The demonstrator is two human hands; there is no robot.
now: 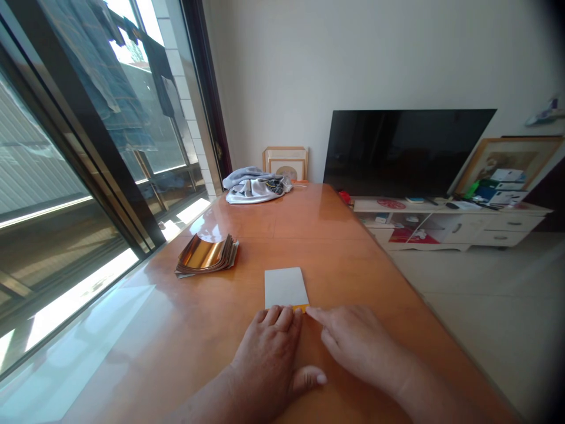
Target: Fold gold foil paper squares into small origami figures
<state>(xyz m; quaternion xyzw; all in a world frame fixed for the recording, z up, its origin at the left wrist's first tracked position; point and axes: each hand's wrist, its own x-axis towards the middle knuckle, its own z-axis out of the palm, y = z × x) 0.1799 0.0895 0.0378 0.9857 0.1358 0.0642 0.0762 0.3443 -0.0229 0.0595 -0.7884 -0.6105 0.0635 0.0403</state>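
A sheet of paper [286, 287], whitish on its upper face, lies flat on the wooden table in front of me. Along its near edge runs a narrow gold folded strip [302, 308], partly covered by my fingers. My left hand [271, 347] is open, palm down, its fingertips pressing on that near edge and its thumb stretched out to the right. The extended index finger of my right hand [353, 335] touches the right end of the gold strip; its other fingers are partly hidden. A curved stack of shiny gold foil paper [205, 254] rests farther left.
A bundle of grey cloth [256, 185] lies at the table's [304, 221] far end, before leaning picture frames [286, 162]. Glass sliding doors [110, 147] flank the left side. At the right stand a television [406, 153] and a low white cabinet [468, 229].
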